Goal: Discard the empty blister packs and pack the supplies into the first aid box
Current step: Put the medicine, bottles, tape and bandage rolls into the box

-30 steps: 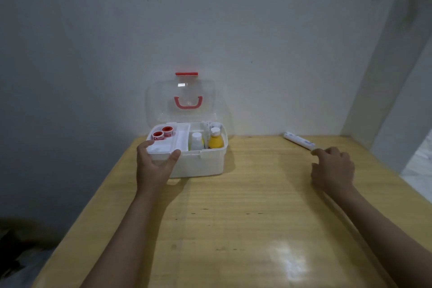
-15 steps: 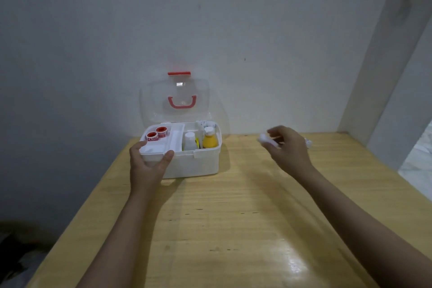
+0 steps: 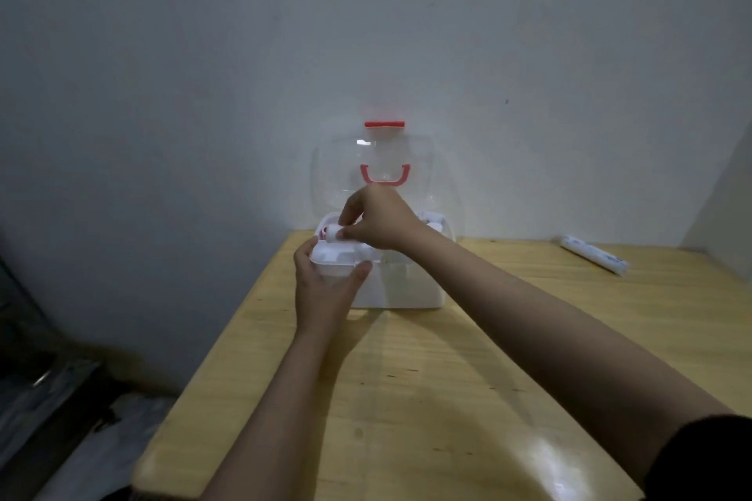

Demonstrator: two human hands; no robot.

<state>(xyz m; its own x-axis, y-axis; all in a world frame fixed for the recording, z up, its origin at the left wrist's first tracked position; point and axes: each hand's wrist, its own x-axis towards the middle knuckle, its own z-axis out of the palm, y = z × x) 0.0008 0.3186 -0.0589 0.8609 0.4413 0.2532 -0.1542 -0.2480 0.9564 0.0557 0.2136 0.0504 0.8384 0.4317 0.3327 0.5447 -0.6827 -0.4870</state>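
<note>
While the first aid box [image 3: 401, 289] sits open at the far left of the table [image 3: 447, 399], against the wall, its clear lid [image 3: 382, 175] stands upright with a red handle [image 3: 385, 177] and red latch [image 3: 385, 124]. Right hand [image 3: 380, 220] is over the box's left compartment, grip clamped on a small white roll [image 3: 334, 234], fingertips pinching its end. Left hand [image 3: 325, 289] braces the box's front left corner, thumb on the front rim and fingers curled round the side, so its grip is closed on the box. Red-and-white items show in the left compartment, mostly hidden by the hands. One more white wrapped roll [image 3: 594, 259] lies on the table well apart to the right, near the wall; not packed yet.

Risks, judged: the roll could catch on the tray edge or land on the items already there and sit proud, blocking the lid later. A push from the right hand could slide the light box if the left lets go. No blister packs visible, so can't tell if that part is done.
</note>
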